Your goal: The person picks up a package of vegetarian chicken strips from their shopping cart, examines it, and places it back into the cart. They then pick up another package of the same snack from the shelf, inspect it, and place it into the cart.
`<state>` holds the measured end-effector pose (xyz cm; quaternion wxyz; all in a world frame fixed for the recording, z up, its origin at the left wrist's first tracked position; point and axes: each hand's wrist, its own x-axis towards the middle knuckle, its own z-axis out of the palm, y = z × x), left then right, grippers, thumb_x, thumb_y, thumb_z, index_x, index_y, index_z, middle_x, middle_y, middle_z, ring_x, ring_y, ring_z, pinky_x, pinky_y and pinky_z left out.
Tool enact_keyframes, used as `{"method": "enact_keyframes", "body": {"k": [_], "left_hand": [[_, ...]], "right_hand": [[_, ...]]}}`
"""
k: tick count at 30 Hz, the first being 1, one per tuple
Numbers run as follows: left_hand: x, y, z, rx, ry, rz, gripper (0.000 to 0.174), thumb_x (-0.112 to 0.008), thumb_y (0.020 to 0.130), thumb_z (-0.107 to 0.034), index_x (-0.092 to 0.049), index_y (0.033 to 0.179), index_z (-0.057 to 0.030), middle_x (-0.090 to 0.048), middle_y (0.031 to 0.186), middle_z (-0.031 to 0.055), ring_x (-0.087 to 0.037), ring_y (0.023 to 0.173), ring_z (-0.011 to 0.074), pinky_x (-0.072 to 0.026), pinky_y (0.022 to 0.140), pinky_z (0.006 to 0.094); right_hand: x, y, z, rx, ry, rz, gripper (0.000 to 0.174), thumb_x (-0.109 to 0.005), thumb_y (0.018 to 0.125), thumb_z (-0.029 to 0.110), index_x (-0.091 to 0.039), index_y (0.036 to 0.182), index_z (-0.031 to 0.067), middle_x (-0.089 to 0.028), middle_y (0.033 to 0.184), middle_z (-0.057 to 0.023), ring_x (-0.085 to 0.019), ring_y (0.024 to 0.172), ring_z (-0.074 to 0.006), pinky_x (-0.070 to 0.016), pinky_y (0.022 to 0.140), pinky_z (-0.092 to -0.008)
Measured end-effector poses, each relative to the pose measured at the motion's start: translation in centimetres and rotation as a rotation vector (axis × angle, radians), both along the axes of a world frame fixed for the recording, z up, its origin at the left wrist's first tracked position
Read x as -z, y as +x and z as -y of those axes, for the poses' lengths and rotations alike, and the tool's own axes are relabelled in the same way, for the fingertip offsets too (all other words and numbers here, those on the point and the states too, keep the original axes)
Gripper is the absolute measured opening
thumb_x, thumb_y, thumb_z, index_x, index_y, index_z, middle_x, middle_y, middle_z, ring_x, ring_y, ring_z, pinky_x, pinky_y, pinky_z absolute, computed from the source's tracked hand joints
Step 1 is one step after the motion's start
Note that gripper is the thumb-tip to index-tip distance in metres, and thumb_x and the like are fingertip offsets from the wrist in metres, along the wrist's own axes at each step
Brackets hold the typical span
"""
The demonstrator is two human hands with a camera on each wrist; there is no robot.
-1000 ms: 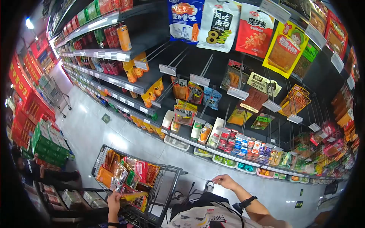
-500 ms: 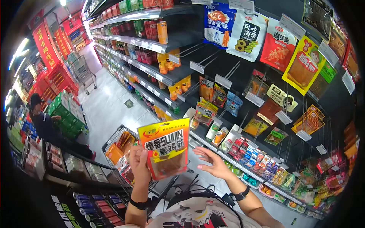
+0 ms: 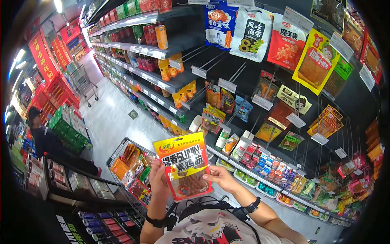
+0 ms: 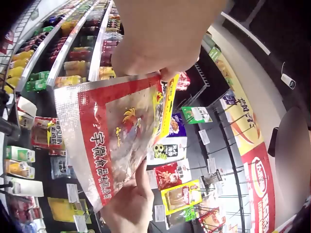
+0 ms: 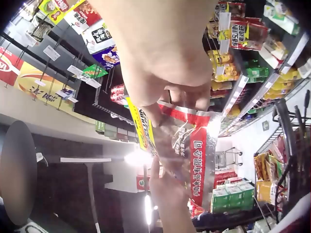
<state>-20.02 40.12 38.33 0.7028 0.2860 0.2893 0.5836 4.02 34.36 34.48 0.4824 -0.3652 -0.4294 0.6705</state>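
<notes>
A yellow, orange and red snack packet (image 3: 185, 164) with a clear lower window is held upright, its printed front facing the head camera. My left hand (image 3: 159, 179) grips its left edge. At its right edge, my right hand (image 3: 222, 179) pinches it with the thumb on the front. The left wrist view shows the packet's red-bordered back (image 4: 112, 131), the left hand (image 4: 158, 43) above and the right hand (image 4: 129, 206) below. In the right wrist view the right hand (image 5: 165, 63) holds the packet (image 5: 182, 141), and the left hand (image 5: 170, 199) is at its other side.
A wire cart (image 3: 115, 156) with several snack packets stands behind the packet to the left. Hanging snacks such as a white bag (image 3: 252, 34) and drink shelves (image 3: 152, 83) line the right and back. A seated person (image 3: 44, 138) is at the left, beside green boxes (image 3: 67, 126).
The packet has risen from the cart to in front of my body in my left hand. My right hand, earlier apart from it with spread fingers, now pinches its right edge.
</notes>
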Motion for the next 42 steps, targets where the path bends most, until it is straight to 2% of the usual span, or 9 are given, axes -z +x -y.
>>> {"method": "enact_keyframes", "body": {"k": [5,9,16,19,20,23,28,35,42], "left_hand": [[-0.2,1.2,-0.4,0.049,-0.022,-0.005,0.031,-0.047,0.099,-0.005,-0.050,0.130,0.0000,-0.063,0.123,0.0112,-0.064,0.109,0.0195,-0.0513,0.094,0.0340],[0.7,1.4,-1.0,0.090,0.018,-0.211,0.027,-0.050,0.100,-0.008,-0.058,0.123,0.0027,-0.067,0.115,0.0089,-0.065,0.102,0.0153,-0.0507,0.090,0.0300],[0.5,0.2,-4.0,0.248,0.262,-0.683,0.022,-0.057,0.097,-0.010,-0.065,0.111,0.0044,-0.070,0.096,0.0050,-0.063,0.086,0.0084,-0.0506,0.076,0.0247],[0.9,0.4,-7.0,0.257,0.253,-0.637,0.023,-0.059,0.097,-0.012,-0.065,0.112,0.0044,-0.070,0.096,0.0046,-0.062,0.085,0.0082,-0.0497,0.076,0.0246],[2.2,0.2,-8.5,0.321,0.237,-0.632,0.024,-0.059,0.098,-0.014,-0.065,0.112,0.0041,-0.069,0.098,0.0042,-0.061,0.086,0.0081,-0.0488,0.077,0.0246],[4.9,1.8,-11.4,0.348,0.283,-0.501,0.024,-0.060,0.098,-0.016,-0.065,0.112,0.0038,-0.069,0.100,0.0038,-0.060,0.089,0.0082,-0.0484,0.080,0.0248],[12.2,5.8,-17.3,0.457,0.147,-0.491,0.028,-0.060,0.099,-0.019,-0.065,0.114,0.0031,-0.068,0.102,0.0033,-0.060,0.092,0.0089,-0.0481,0.083,0.0257],[20.8,12.1,-23.7,0.346,-0.197,-0.552,0.034,-0.061,0.098,-0.027,-0.066,0.113,0.0036,-0.069,0.099,0.0040,-0.062,0.087,0.0098,-0.0485,0.079,0.0255],[29.4,18.0,-29.9,0.262,-0.324,-0.610,0.040,-0.064,0.096,-0.032,-0.068,0.111,0.0048,-0.069,0.096,0.0042,-0.062,0.084,0.0102,-0.0490,0.077,0.0265]], "right_hand": [[0.0,0.7,-0.1,0.003,-0.005,0.024,0.029,-0.063,0.097,0.012,-0.062,0.124,0.0011,-0.069,0.106,0.0016,-0.061,0.092,-0.0041,-0.0486,0.080,-0.0222],[-0.1,0.8,-0.1,0.013,-0.004,0.089,0.026,-0.062,0.098,0.017,-0.065,0.119,0.0011,-0.068,0.103,0.0032,-0.059,0.091,-0.0029,-0.0481,0.079,-0.0219],[0.4,-0.2,-1.9,0.321,0.136,0.163,0.024,-0.065,0.097,0.023,-0.069,0.108,0.0012,-0.065,0.086,0.0049,-0.055,0.076,-0.0019,-0.0457,0.066,-0.0224],[2.1,0.3,-3.7,0.401,0.150,0.381,0.020,-0.068,0.095,0.020,-0.070,0.100,0.0010,-0.060,0.073,0.0071,-0.047,0.063,-0.0017,-0.0381,0.056,-0.0213],[2.1,0.0,-4.6,0.452,0.166,0.367,0.018,-0.070,0.094,0.020,-0.070,0.094,0.0021,-0.055,0.068,0.0093,-0.040,0.059,-0.0012,-0.0317,0.052,-0.0223],[2.3,-0.9,-7.0,0.572,0.138,0.275,0.018,-0.071,0.093,0.020,-0.070,0.091,0.0025,-0.054,0.070,0.0088,-0.040,0.061,-0.0006,-0.0312,0.053,-0.0218],[10.1,1.8,-11.6,0.615,-0.062,0.207,0.029,-0.064,0.097,0.024,-0.069,0.105,-0.0033,-0.070,0.097,-0.0023,-0.060,0.088,-0.0095,-0.0481,0.079,-0.0272],[18.9,5.8,-19.3,0.593,-0.267,0.184,0.028,-0.064,0.098,0.024,-0.069,0.111,-0.0008,-0.069,0.099,-0.0013,-0.059,0.087,-0.0083,-0.0462,0.079,-0.0265],[25.6,9.9,-24.8,0.661,-0.413,0.183,0.033,-0.068,0.095,0.033,-0.072,0.099,0.0008,-0.062,0.082,0.0035,-0.049,0.074,-0.0068,-0.0395,0.066,-0.0257]]}}
